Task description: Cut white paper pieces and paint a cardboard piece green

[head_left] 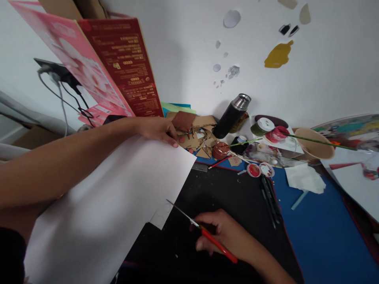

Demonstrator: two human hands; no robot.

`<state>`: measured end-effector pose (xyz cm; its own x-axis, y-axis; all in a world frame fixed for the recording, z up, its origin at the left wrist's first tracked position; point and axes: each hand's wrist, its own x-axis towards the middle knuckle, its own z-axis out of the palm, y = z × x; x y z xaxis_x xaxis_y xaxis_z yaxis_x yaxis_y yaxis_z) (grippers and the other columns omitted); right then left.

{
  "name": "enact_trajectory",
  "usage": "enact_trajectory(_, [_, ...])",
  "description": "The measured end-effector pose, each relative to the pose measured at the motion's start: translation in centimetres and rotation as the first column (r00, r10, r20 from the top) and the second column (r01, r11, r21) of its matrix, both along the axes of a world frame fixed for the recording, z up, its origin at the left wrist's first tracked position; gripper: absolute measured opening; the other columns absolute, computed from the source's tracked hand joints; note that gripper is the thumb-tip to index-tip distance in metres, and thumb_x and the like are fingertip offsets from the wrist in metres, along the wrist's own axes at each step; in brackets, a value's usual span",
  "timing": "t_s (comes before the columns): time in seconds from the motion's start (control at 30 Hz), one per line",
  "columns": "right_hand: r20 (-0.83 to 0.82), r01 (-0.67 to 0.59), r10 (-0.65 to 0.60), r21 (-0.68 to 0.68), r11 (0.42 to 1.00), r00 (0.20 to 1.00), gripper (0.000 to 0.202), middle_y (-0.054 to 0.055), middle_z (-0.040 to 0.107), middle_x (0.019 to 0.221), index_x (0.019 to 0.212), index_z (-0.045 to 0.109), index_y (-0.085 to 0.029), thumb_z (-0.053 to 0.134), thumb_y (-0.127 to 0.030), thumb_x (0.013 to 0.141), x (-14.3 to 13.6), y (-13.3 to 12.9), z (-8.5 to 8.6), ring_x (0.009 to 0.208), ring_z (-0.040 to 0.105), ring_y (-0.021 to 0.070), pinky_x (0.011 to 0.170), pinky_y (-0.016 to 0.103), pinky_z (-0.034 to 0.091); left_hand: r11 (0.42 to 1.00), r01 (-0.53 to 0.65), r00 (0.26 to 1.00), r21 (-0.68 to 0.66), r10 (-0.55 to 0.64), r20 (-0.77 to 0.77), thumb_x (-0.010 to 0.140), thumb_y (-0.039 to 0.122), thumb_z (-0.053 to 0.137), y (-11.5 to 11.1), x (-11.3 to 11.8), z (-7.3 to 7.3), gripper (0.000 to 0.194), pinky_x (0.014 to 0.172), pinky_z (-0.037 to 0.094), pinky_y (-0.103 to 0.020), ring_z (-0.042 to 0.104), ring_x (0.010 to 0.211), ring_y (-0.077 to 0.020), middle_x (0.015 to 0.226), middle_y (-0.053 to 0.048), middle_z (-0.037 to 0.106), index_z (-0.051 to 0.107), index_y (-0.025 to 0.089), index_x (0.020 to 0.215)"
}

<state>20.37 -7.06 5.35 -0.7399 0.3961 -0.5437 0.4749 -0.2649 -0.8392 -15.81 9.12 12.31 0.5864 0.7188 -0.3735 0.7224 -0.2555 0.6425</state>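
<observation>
A large white sheet of paper (130, 185) lies slanted over the black mat, with a cut edge and faint pencil circles at its lower right corner. My left hand (160, 132) is closed on the sheet's upper edge, fingers beyond the paper and thumb on top. In my right hand (217, 232) are red-handled scissors (214, 241), their thin blades pointing up and left. The tip of the blades reaches over the paper's right edge near the pencil marks.
Behind the sheet are cardboard scraps (204, 146), a brown paint jar (221, 150) and a black thermos (232, 116). Further right stand more paint pots (266, 124) and a beige bowl (314, 142). Black pens (270, 201) lie near the blue mat (314, 228).
</observation>
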Motion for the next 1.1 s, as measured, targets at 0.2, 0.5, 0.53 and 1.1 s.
enact_trajectory(0.2, [-0.073, -0.025, 0.024, -0.007, 1.000, 0.997, 0.053, 0.001, 0.079, 0.081, 0.111, 0.078, -0.018, 0.099, -0.049, 0.073, 0.8, 0.0, 0.2, 0.071, 0.070, 0.0150, 0.065, 0.023, 0.051, 1.000, 0.018, 1.000, 0.003, -0.018, 0.004, 0.096, 0.047, 0.070, -0.1, 0.1, 0.3, 0.035, 0.068, 0.042, -0.026, 0.068, 0.075, -0.0172, 0.090, -0.006, 0.085, 0.089, 0.018, 0.103])
enact_trajectory(0.5, [-0.083, -0.044, 0.034, -0.130, 0.991, 0.996, 0.069, 0.005, 0.083, 0.096, 0.122, 0.078, -0.020, 0.105, -0.045, 0.063, 0.9, 0.5, 1.6, 0.080, 0.076, 0.0182, 0.074, 0.027, 0.057, 1.000, 0.017, 0.999, 0.006, -0.017, 0.045, 0.092, 0.048, 0.074, -0.3, 0.4, 0.7, 0.031, 0.064, 0.041, -0.026, 0.067, 0.072, -0.0174, 0.087, -0.005, 0.083, 0.090, 0.022, 0.098])
enact_trajectory(0.53, [-0.087, -0.049, 0.038, -0.123, 0.991, 0.996, 0.068, 0.006, 0.083, 0.097, 0.122, 0.077, -0.020, 0.104, -0.046, 0.065, 0.9, 0.4, 1.5, 0.080, 0.076, 0.0181, 0.073, 0.027, 0.057, 1.000, 0.018, 0.999, 0.010, -0.019, 0.045, 0.092, 0.048, 0.074, -0.4, 0.3, 0.7, 0.031, 0.064, 0.041, -0.026, 0.066, 0.071, -0.0171, 0.087, -0.004, 0.083, 0.090, 0.022, 0.098])
enact_trajectory(1.1, [-0.015, -0.075, 0.080, 0.200, 0.977, 0.997, 0.054, -0.008, 0.050, 0.068, 0.106, 0.082, -0.017, 0.089, -0.065, 0.081, -0.2, -0.2, 1.1, 0.062, 0.038, 0.0099, 0.056, 0.023, 0.031, 1.000, -0.007, 0.999, -0.023, 0.008, 0.038, 0.087, 0.055, 0.077, -0.3, 0.0, -0.6, 0.033, 0.061, 0.036, -0.027, 0.057, 0.062, -0.0141, 0.071, -0.002, 0.075, 0.088, 0.024, 0.084])
